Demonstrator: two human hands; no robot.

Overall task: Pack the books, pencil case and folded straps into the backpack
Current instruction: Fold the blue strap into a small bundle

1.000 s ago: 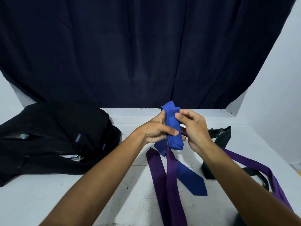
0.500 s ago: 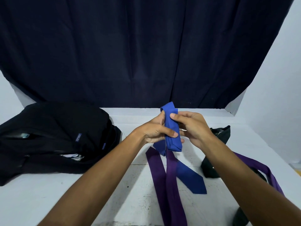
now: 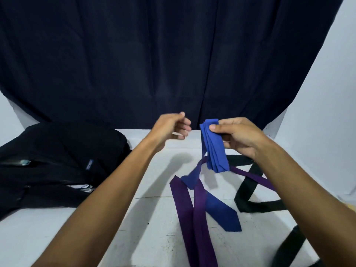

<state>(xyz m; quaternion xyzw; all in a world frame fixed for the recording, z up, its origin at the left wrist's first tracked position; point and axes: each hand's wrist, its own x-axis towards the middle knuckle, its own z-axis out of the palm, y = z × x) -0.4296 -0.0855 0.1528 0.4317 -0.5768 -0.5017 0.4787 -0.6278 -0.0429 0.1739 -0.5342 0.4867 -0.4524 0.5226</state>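
Head view looks down on two bare forearms above a white surface (image 3: 57,237). The right hand (image 3: 240,137) is raised and pinches the top of a folded blue strap (image 3: 213,145), thumb in front and fingers behind; the folded bundle hangs down, and its loose tail runs down to the surface and ends in a point. The left hand (image 3: 171,128) is apart from the strap, to its left, with fingers loosely curled and, as far as I can see, holding nothing. A purple strap (image 3: 198,218) lies unfolded under the blue tail, and a black strap (image 3: 248,197) lies in loops on the right side. The black backpack (image 3: 57,160) lies on the left of the surface, well apart from both hands. A dark curtain (image 3: 173,54) hangs behind.
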